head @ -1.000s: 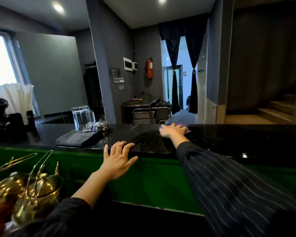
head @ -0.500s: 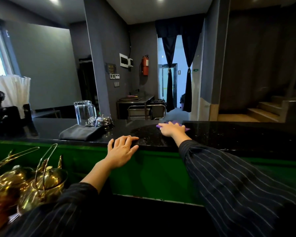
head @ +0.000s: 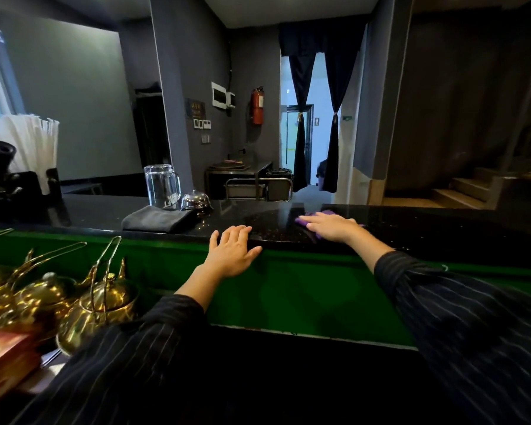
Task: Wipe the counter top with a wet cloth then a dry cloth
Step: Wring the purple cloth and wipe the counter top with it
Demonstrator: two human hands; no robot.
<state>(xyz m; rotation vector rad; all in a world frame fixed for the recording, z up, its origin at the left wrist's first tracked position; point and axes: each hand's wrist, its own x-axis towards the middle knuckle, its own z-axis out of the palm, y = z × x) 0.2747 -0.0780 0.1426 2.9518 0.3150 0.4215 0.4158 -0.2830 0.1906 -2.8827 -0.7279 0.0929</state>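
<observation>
Head view. Counter [head: 442,228]: black, glossy, running left to right; near edge above a green front panel; bare surface extends to the right of the hands. Purple cloth [head: 328,213]: flat on the counter, mostly covered, long axis not discernible. Right hand [head: 330,225]: palm down, fingers extended together, pressing on the purple cloth. Left hand [head: 232,253]: fingers spread, resting over the near counter edge, holding nothing. Grey folded cloth [head: 155,218]: left of the hands, beside a glass pitcher [head: 161,185] and bell [head: 195,200].
</observation>
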